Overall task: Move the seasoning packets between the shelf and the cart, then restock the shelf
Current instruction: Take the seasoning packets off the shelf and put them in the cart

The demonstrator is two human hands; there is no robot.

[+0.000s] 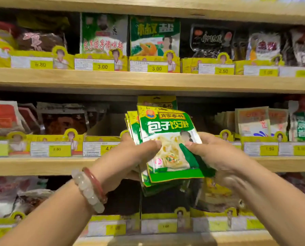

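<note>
I hold a stack of green seasoning packets (167, 139) upright in front of the middle shelf (41, 166). My left hand (135, 153) grips the stack from the left, thumb on the front packet. My right hand (213, 153) holds its right edge, thumb pressing the front packet's lower right corner. Behind the stack, one more green packet (157, 101) stands in the shelf slot. The slot to its left (105, 125) looks dark and bare. No cart is in view.
Three wooden shelves carry rows of other seasoning bags behind yellow card dividers with price tags (102, 66). Green packets (154, 38) stand on the upper shelf (148, 80). Dark bags fill the lower shelf (166, 201). Two bracelets (89, 189) circle my left wrist.
</note>
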